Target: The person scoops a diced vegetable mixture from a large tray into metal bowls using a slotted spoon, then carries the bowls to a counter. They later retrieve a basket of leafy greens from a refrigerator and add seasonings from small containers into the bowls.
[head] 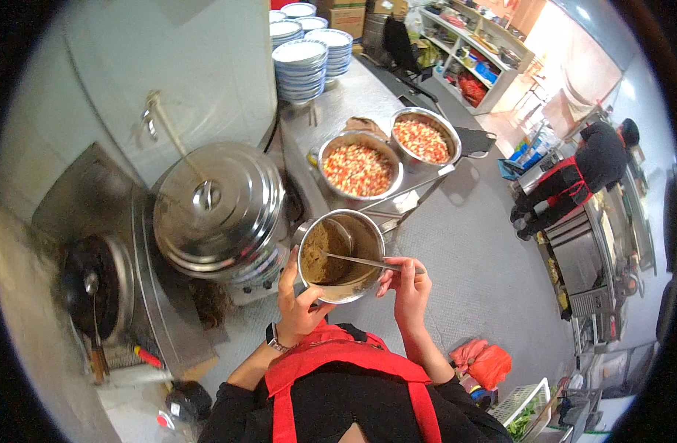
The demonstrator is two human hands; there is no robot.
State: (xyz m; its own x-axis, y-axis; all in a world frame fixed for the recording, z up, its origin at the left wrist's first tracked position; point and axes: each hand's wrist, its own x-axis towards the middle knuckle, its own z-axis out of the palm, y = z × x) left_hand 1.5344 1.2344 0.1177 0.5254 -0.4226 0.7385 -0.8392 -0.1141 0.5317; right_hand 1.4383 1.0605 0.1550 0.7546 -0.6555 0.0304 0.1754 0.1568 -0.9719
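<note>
My left hand (301, 302) grips the near left side of a round stainless steel pot (370, 279). A brown powder (314, 266), perhaps a ground spice, lies heaped along the pot's left inner side. Between the fingers of my right hand (407, 285) is the handle of a metal spoon (366, 261). The spoon's tip rests in the powder, so its bowl is partly hidden. Just beyond the pot, two steel basins stand on a metal table; the nearer basin (362, 194) and the farther basin (454, 145) both hold diced red and pale pieces.
Left of me stands a large lidded steel pot (172, 243). A dark wok (78, 299) with a ladle sits farther left. Stacked blue-rimmed bowls (299, 72) stand on the metal table (366, 83). A co-worker (598, 158) bends at the right counter. Red plastic bags (490, 365) lie on the floor.
</note>
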